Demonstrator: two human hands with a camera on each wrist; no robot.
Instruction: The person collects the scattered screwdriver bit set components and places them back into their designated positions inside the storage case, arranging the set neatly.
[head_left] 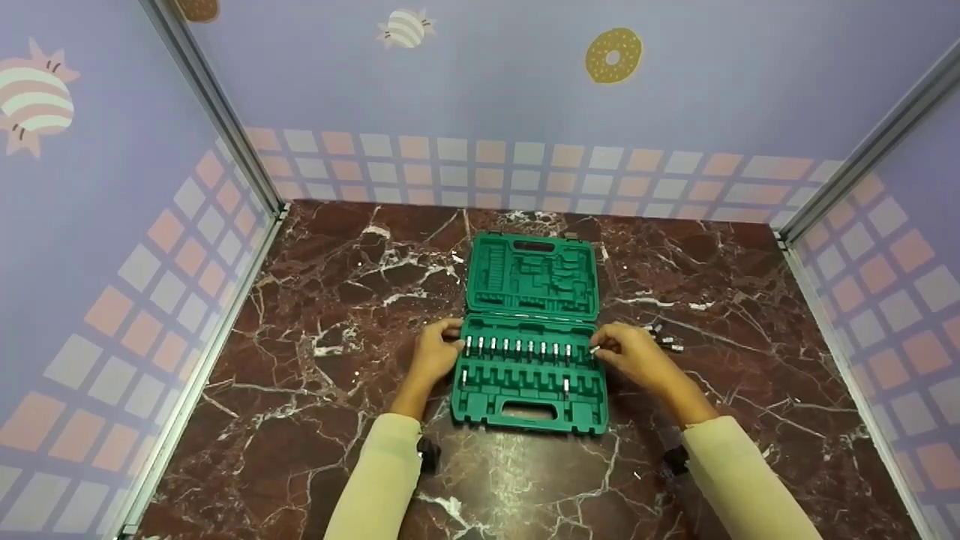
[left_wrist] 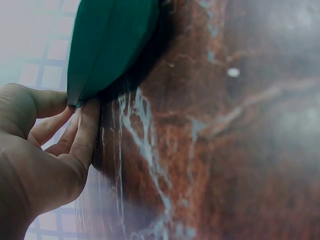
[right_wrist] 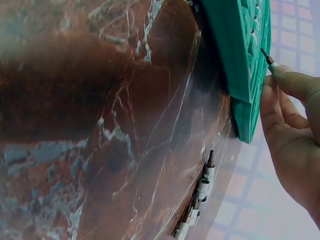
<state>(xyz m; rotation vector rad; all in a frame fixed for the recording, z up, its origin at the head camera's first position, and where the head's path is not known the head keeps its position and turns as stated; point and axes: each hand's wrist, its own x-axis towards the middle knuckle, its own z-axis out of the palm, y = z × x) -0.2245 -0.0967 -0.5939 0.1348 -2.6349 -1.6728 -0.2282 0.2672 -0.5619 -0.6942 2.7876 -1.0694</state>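
Jutting dark-tipped bit (right wrist clearest)

The case is set on the table, its lid laid back behind its base. A row of bits is seated along the base's rear; two more are placed before it, one far left, one toward the right. The case is flanked by the hands: the left hand at its left edge, the right hand at its right, where one held bit is kept beside the row's end. Loose bits are strewn right of the case.

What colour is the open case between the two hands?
The case is green; it shows best in the head view.
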